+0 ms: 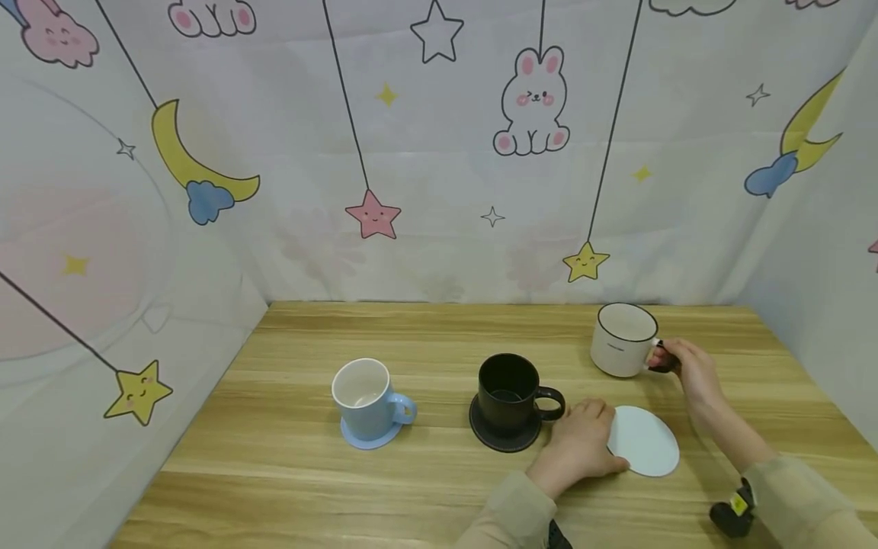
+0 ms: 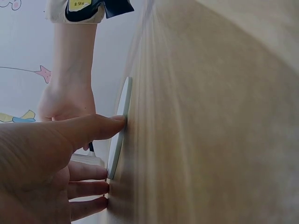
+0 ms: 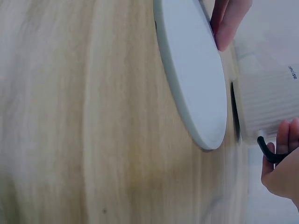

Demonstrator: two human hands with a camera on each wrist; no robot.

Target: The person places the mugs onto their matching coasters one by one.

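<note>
A round white coaster [image 1: 645, 441] lies on the wooden table, and my left hand [image 1: 581, 441] pinches its left side between thumb and fingers. In the left wrist view the thumb reaches one edge of the coaster [image 2: 119, 126] and the other fingers meet its far edge. Behind the coaster, my right hand [image 1: 693, 374] grips the black handle of a white mug [image 1: 620, 343] with a dark rim. The right wrist view shows the fingers of the right hand [image 3: 285, 172] curled about that handle, beside the mug's ribbed side [image 3: 268, 105].
Just left of my left hand, a black mug [image 1: 507, 393] stands on a black coaster [image 1: 504, 438]. Farther left, a light blue mug [image 1: 366, 412] is on a blue coaster [image 1: 370, 441]. A patterned white curtain [image 1: 439, 259] hangs behind the table [image 1: 274, 488].
</note>
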